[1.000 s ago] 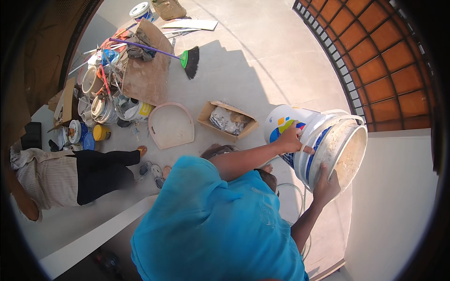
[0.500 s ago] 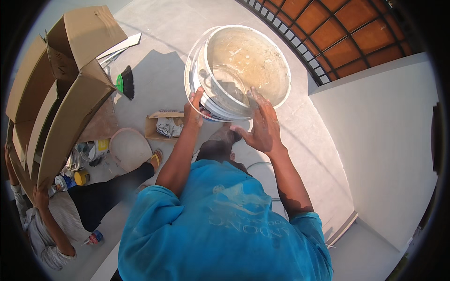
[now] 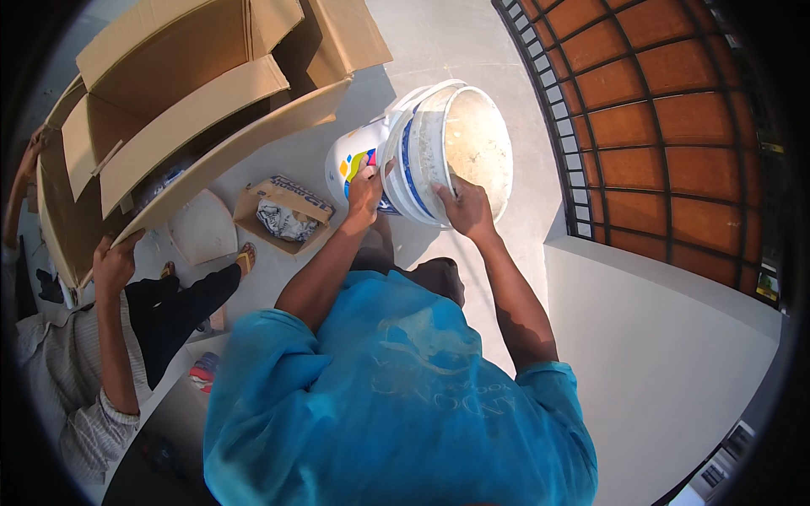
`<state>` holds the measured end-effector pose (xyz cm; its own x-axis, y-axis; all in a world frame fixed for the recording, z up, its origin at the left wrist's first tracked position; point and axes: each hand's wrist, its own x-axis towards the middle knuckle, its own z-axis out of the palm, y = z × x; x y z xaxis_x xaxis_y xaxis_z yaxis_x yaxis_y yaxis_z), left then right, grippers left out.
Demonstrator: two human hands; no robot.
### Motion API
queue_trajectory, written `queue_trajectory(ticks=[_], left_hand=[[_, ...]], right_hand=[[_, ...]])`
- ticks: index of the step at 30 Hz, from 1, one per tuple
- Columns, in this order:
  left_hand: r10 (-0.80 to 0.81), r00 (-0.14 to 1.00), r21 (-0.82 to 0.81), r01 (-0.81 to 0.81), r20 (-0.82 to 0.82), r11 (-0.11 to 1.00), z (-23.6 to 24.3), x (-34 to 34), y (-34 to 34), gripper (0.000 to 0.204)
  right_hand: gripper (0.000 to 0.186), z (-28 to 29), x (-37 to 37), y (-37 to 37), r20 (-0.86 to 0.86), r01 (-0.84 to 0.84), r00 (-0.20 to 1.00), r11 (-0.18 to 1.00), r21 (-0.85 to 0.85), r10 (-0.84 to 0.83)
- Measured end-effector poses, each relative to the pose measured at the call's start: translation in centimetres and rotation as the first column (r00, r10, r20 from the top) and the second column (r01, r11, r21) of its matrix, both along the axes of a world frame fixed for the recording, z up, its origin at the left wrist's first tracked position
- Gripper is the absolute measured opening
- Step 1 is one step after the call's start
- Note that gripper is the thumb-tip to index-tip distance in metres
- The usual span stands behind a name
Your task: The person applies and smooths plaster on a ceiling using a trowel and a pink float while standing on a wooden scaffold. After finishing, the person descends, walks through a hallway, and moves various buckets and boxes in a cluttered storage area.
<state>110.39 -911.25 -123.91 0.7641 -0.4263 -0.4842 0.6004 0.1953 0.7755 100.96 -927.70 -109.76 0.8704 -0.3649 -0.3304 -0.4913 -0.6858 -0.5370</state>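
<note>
Two nested white plastic buckets hang in front of me, tilted with their mouths to the right. The outer bucket (image 3: 342, 153) has a colourful print on its side. Stuck in its mouth is the inner bucket (image 3: 479, 139), stained and crusted inside. My left hand (image 3: 366, 196) closes on the outer bucket near its rim and handle; some of its fingers are hidden. At the inner bucket's near rim, my right hand (image 3: 467, 207) grips with the thumb outside and fingers curled over the edge.
At left another person's hand (image 3: 116, 263) holds a big open cardboard carton (image 3: 194, 135). A small cardboard box (image 3: 287, 223) with crumpled paper lies on the floor, near a round pale pan (image 3: 202, 226). A low white wall (image 3: 658, 337) and a barred orange panel (image 3: 650, 126) stand right.
The buckets have turned from mouth-up to sideways, showing the outer one's print. My right hand has closed on the inner rim. The other person's carton has swung toward the buckets.
</note>
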Motion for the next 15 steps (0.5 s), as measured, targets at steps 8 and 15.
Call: queue_trajectory(ticks=[8, 15], left_hand=[[-0.303, 0.948, 0.526, 0.21, 0.096, 0.824, -1.3, 3.1, -5.9, 0.071], [0.039, 0.97, 0.552, 0.102, -0.238, 0.827, -5.6, -2.4, 3.8, 0.051]], right_hand=[[0.03, -10.1, 4.7, -10.6, 0.129, 0.369, 0.893, 0.865, 0.34, -0.431], [0.03, -24.0, 8.2, -21.3, 0.067, 0.445, 0.888, 0.886, 0.129, -0.455]])
